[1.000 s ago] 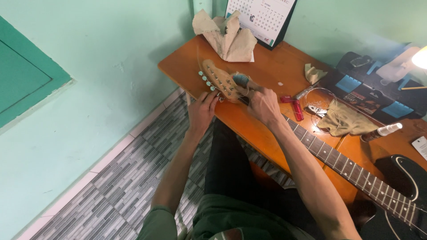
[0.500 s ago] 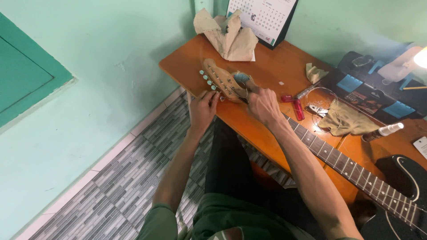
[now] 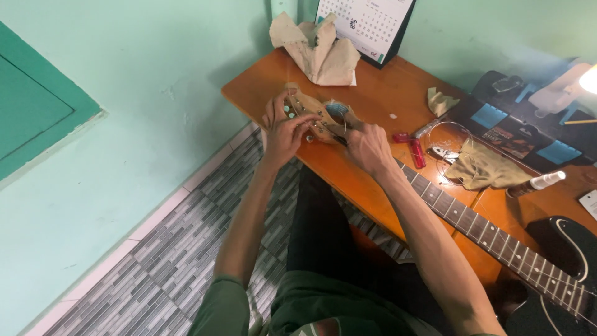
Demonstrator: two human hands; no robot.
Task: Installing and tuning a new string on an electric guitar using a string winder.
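Note:
A black electric guitar (image 3: pixel 563 258) lies across the orange wooden table (image 3: pixel 385 93), its neck (image 3: pixel 472 224) running toward me and its pale wooden headstock (image 3: pixel 311 112) near the table's left corner. My left hand (image 3: pixel 283 130) grips the headstock's near edge, fingers over the tuning pegs. My right hand (image 3: pixel 367 146) rests on the neck just behind the headstock, fingers pinched at the strings there. A small round blue-rimmed thing (image 3: pixel 337 111) sits beside the headstock.
Crumpled brown paper (image 3: pixel 320 53) and a desk calendar (image 3: pixel 367 25) stand at the table's back. A red tool (image 3: pixel 415 152), pliers with coiled wire (image 3: pixel 444 149), an olive cloth (image 3: pixel 482 168), a white-capped bottle (image 3: pixel 538 183) and a black mat (image 3: pixel 528 118) lie to the right. Grey tiled floor below.
My left hand has moved up from the table's edge onto the headstock's pegs. My right hand has closed in on the strings by the headstock.

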